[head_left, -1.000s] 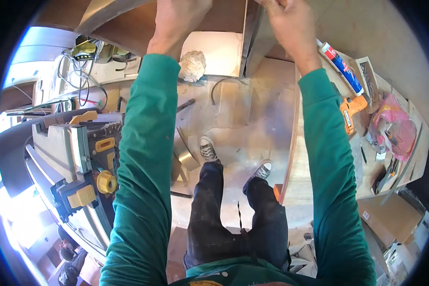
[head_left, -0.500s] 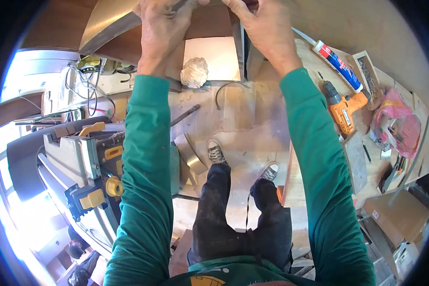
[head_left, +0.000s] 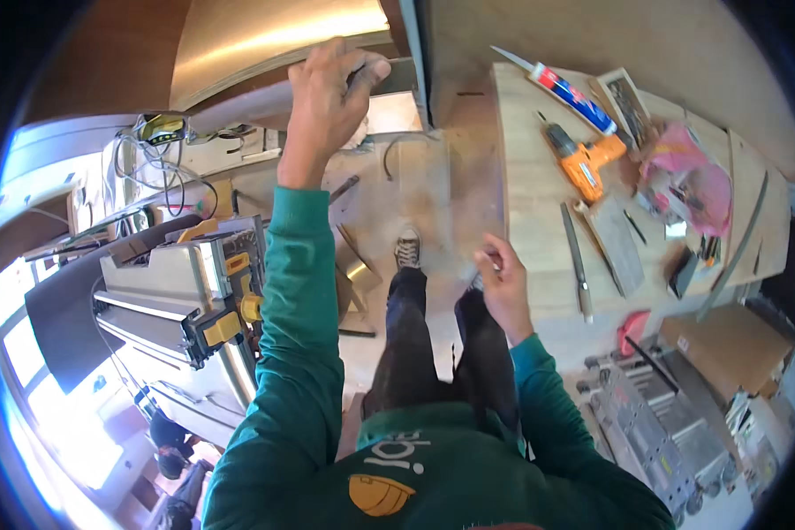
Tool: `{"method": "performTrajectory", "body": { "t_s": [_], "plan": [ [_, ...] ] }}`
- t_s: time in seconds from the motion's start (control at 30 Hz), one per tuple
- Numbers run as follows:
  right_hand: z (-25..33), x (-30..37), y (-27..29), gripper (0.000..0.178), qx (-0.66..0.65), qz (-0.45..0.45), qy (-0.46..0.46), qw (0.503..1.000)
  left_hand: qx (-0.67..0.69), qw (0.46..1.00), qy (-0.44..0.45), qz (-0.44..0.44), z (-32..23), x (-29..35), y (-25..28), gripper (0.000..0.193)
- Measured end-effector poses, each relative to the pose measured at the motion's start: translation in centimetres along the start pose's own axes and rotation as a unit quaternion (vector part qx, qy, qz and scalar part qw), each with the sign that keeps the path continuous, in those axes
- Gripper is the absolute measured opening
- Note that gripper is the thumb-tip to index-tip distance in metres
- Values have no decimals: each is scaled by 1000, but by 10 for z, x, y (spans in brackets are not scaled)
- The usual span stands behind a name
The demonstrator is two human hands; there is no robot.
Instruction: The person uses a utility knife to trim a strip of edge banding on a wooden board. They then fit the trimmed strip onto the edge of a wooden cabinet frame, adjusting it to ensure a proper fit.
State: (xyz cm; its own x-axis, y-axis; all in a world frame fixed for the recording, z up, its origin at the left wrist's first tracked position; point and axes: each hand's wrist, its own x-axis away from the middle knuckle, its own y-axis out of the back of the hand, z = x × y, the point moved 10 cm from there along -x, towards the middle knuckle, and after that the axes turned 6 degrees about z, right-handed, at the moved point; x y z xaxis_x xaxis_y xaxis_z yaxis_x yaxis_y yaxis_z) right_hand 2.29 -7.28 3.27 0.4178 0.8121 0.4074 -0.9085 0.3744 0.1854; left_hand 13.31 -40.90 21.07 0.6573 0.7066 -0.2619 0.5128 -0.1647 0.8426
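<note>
My left hand (head_left: 331, 102) is raised at the upper middle, in front of a curved panel (head_left: 274, 44) with a shiny brownish face. Its fingers are curled and the thumb presses toward them; whatever sits in that pinch is too small to make out. Behind the wrist a white crumpled lump (head_left: 359, 133) is mostly hidden, beside a pale board (head_left: 395, 113). Lower down, my right hand (head_left: 506, 287) hangs over my right leg, left of the wooden worktop (head_left: 534, 221). Thumb and fingers are bent together there, and any small thing between them cannot be made out.
On the worktop lie an orange cordless drill (head_left: 583, 165), a sealant tube (head_left: 574, 99), a small wooden box (head_left: 625, 102), a pink plastic bag (head_left: 693, 177) and a long flat tool (head_left: 577, 261). A bench machine (head_left: 163, 283) with yellow knobs stands at left. Another person (head_left: 172, 450) is at lower left.
My hands were together at the top edge. The right hand has come away, down and back toward my body; the left has dropped slightly. The view has shifted, showing more of the worktop.
</note>
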Motion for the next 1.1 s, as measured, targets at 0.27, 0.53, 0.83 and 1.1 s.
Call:
{"method": "performTrajectory", "body": {
  "t_s": [0.27, 0.53, 0.83, 1.1],
  "plan": [
    [93, 37, 123, 29, -14, -102, 18, 995, 298, 919, 141, 218, -98, 57, -86, 28],
    [148, 40, 130, 18, 145, -3, 70, 987, 204, 945, 8, 255, -212, 69, -103, 23],
    [23, 141, 224, 14, 153, -135, -7, 979, 71, 920, -114, 369, -302, 114, -159, 25],
    [-116, 114, 234, 46, 255, -205, -64, 943, 144, 829, -117, 527, -319, 157, -265, 24]
  ]
}}
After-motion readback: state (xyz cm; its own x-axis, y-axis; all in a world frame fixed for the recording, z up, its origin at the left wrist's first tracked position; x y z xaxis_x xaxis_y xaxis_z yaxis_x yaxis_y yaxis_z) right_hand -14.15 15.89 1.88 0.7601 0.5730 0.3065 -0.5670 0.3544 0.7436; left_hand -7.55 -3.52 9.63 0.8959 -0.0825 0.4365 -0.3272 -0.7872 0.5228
